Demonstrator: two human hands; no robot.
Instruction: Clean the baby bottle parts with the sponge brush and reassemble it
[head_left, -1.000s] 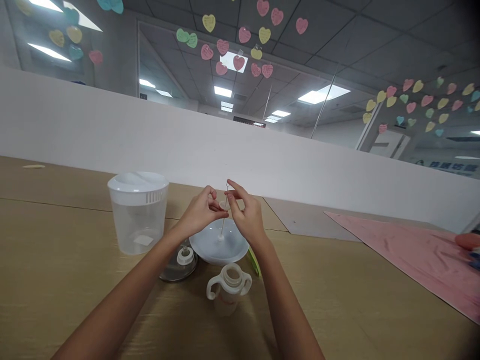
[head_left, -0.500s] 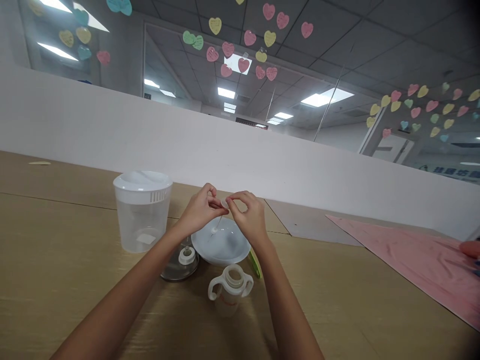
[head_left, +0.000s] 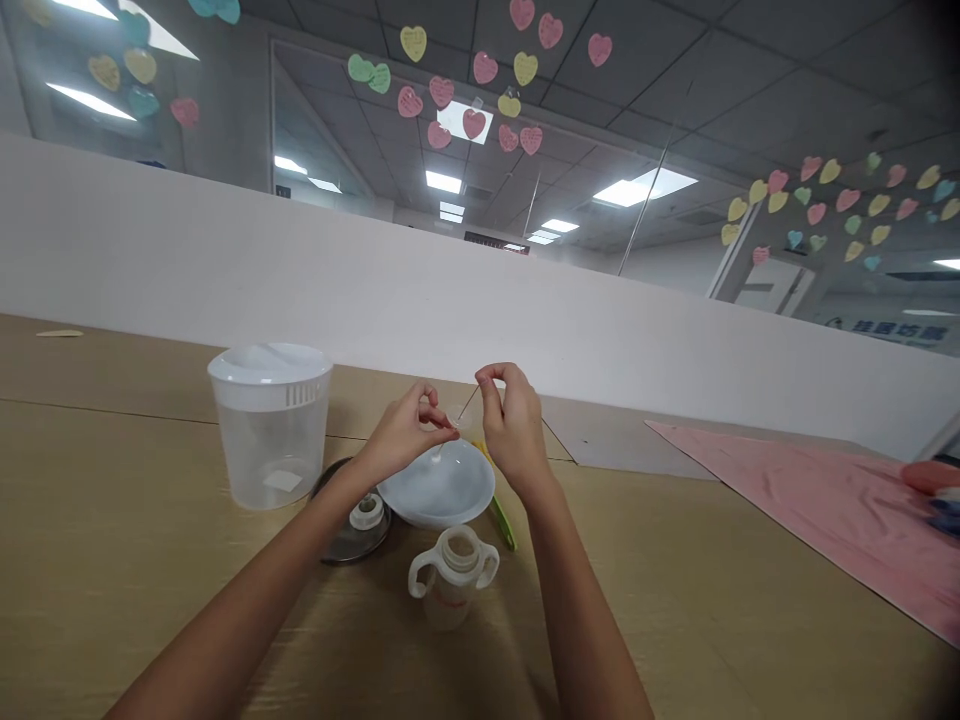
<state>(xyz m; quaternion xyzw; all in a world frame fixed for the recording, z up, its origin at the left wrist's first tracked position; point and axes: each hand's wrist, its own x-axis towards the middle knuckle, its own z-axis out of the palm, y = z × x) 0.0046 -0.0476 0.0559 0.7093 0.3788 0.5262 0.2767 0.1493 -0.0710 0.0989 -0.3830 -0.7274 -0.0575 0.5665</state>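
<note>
Above the white bowl, my left hand pinches a small clear piece that looks like a bottle nipple. My right hand grips the upper end of a thin rod between thumb and fingers. The rod slants down through the clear piece, and a whitish part of it shows below, over the bowl. Nearer to me stands an uncapped two-handled baby bottle, upright. A white collar ring lies on a dark round tray, partly hidden by my left forearm.
A clear bucket with a white lid stands at the left. A green-handled tool lies beside the bowl. Pink cloth covers the right side, with a red and blue object at the edge. A white wall rises behind.
My right hand has moved up and right, away from my left hand, drawing the rod's upper end out of the clear piece. My left hand keeps its pinch.
</note>
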